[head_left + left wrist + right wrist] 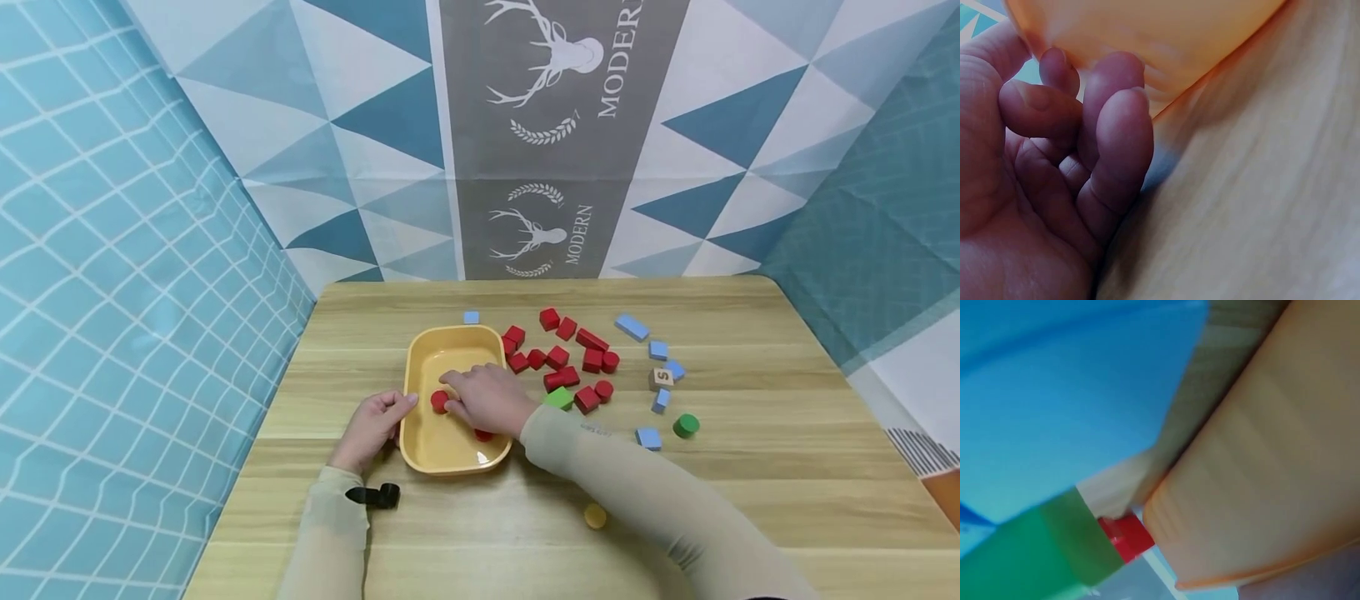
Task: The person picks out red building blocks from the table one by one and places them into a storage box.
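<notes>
A yellow plastic tray (pixel 442 458) lies on the table in front of the person. My left hand (pixel 375 427) pinches its left rim, thumb over the edge and fingers against the outer wall; the left wrist view shows those fingers curled by the tray wall (pixel 1210 37). Over the right rim reaches my right hand (pixel 487 398), thumb and index finger spread apart inside the tray. A red cylinder (pixel 439 402) sits on the tray floor just beyond these fingertips. Another red block (pixel 483 435) lies under the right hand, partly hidden.
Several red blocks (pixel 557 357) lie right of the tray, with a light green block (pixel 558 398) by the right wrist. Farther right are blue blocks (pixel 632 327), a lettered wooden cube (pixel 661 379) and a green cylinder (pixel 686 426). A yellow disc (pixel 595 516) lies near the right forearm.
</notes>
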`<action>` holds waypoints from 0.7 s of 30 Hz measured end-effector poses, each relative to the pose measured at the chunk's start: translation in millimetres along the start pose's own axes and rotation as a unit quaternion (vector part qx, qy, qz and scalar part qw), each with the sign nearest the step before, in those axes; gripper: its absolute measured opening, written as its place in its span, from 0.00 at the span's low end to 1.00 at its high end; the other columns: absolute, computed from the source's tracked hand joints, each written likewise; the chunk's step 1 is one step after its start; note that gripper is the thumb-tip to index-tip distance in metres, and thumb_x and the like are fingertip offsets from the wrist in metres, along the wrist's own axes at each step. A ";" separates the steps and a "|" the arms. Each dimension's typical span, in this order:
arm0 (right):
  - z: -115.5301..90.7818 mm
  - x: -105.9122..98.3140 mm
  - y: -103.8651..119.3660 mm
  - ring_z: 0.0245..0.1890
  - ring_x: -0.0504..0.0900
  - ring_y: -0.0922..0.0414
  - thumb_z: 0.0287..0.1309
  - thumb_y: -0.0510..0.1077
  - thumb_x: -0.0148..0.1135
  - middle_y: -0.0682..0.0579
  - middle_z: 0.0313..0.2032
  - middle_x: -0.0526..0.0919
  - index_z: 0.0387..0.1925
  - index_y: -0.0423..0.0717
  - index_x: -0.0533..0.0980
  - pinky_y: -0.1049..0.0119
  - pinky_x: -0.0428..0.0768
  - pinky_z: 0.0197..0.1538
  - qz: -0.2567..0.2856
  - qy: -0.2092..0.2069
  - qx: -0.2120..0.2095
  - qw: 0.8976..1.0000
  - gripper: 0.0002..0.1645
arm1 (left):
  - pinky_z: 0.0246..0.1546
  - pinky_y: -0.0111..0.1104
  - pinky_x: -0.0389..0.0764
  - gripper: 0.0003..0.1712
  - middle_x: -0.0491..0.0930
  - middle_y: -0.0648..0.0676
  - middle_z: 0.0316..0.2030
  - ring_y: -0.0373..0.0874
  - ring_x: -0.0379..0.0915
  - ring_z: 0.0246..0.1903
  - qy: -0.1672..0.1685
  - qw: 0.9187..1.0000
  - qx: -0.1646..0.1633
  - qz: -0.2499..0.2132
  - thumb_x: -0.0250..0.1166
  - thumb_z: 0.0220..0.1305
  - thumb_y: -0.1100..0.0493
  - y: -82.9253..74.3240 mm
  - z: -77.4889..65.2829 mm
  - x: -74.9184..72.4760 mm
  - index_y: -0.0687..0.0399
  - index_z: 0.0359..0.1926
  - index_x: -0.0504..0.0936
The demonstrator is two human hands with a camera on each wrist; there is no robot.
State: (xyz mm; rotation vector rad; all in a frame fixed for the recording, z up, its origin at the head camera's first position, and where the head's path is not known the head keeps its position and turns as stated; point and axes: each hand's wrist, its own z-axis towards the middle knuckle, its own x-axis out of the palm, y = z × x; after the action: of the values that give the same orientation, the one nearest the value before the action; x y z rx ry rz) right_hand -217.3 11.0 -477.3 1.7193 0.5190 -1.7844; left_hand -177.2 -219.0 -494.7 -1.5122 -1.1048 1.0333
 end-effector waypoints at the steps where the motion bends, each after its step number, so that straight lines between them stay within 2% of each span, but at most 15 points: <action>1: 0.1 0.6 -0.2 0.40 0.78 0.57 0.68 0.60 0.56 0.59 0.41 0.85 0.61 0.56 0.73 0.56 0.76 0.49 -0.003 -0.002 -0.001 1.000 0.26 | 0.16 0.30 0.74 0.31 0.67 0.49 0.14 0.44 0.66 0.15 0.002 1.000 -0.001 0.001 0.61 0.71 0.48 -4.4 -2.1 0.8 0.82 0.39 0.72; 2: 0.2 1.0 -0.3 0.41 0.78 0.57 0.68 0.60 0.56 0.58 0.42 0.85 0.61 0.55 0.73 0.56 0.76 0.50 -0.004 -0.001 -0.001 1.000 0.25 | 0.16 0.31 0.74 0.31 0.67 0.49 0.14 0.44 0.66 0.15 0.004 1.000 -0.002 0.002 0.61 0.71 0.50 -8.6 -4.0 1.7 0.83 0.39 0.71; 6: -0.1 3.0 -1.6 0.43 0.77 0.57 0.68 0.60 0.56 0.59 0.43 0.84 0.61 0.56 0.74 0.57 0.75 0.52 -0.013 0.006 -0.002 1.000 0.25 | 0.15 0.30 0.73 0.32 0.67 0.48 0.14 0.44 0.66 0.15 0.002 1.000 -0.002 -0.003 0.61 0.71 0.50 -8.8 -3.5 2.6 0.84 0.39 0.70; 14: -0.6 3.4 -0.9 0.42 0.77 0.57 0.68 0.61 0.56 0.59 0.43 0.84 0.59 0.55 0.75 0.58 0.75 0.49 -0.023 -0.001 -0.008 1.000 0.24 | 0.16 0.30 0.73 0.31 0.66 0.48 0.14 0.43 0.65 0.15 0.005 1.000 0.001 -0.002 0.61 0.72 0.50 -7.7 -4.3 2.4 0.84 0.39 0.69; 18: 0.0 0.6 0.6 0.43 0.77 0.57 0.69 0.60 0.54 0.59 0.43 0.85 0.60 0.56 0.75 0.57 0.75 0.51 -0.012 0.004 0.000 1.000 0.24 | 0.16 0.30 0.72 0.31 0.65 0.49 0.13 0.44 0.65 0.15 0.002 1.000 -0.004 0.000 0.61 0.72 0.50 1.7 1.3 -1.6 0.84 0.39 0.70; 21: 0.6 -4.0 0.4 0.39 0.77 0.59 0.70 0.59 0.54 0.60 0.38 0.84 0.60 0.55 0.75 0.59 0.76 0.50 0.029 0.008 0.006 1.000 0.23 | 0.15 0.31 0.72 0.31 0.65 0.48 0.13 0.44 0.64 0.15 0.002 1.000 -0.006 0.000 0.61 0.72 0.50 11.1 6.4 -4.8 0.83 0.39 0.70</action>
State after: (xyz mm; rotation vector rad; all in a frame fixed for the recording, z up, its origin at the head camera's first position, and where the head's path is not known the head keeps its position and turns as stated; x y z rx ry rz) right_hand -217.5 10.9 -473.2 1.7408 0.4611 -1.7389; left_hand -182.8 -223.7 -506.2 -1.5231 -1.1101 1.0236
